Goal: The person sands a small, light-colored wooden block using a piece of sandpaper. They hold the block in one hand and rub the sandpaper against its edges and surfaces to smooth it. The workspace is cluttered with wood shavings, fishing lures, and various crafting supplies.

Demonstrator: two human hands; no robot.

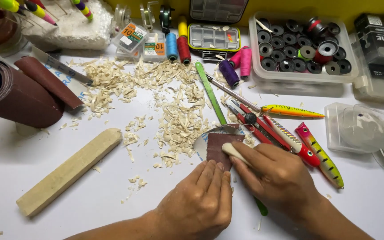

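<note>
Lying at the far left edge, a roll of sandpaper [16, 95] shows its dark red grit side and blue core, with a loose end spread beside it. Below it, a long pale wooden block [69, 171] rests at a slant on the white table [32, 222], well apart from both hands. Wood shavings [174, 115] are scattered in a wide patch across the middle of the table, thickest just above the hands.

The left hand [201, 202] lies palm down with its fingers held flat and together, pressing on the near edge of a small dark red sheet of sandpaper [221, 149]. Just beside it, the right hand [274, 175] is curled closed around a small rounded piece of pale wood [233, 153], whose tip pokes out past the fingers and touches the sandpaper sheet.

A green-handled tool [210, 93] lies slanted above the sheet, and red-handled pliers [256, 126] sit just to the right of it, near the right hand's knuckles. Beyond them lie painted fishing lures [318, 153] in yellow, green and pink. Spools of thread [230, 73] in blue, red, purple and pink stand toward the back, and a clear tub of dark bobbins [303, 49] sits at the upper right.
</note>
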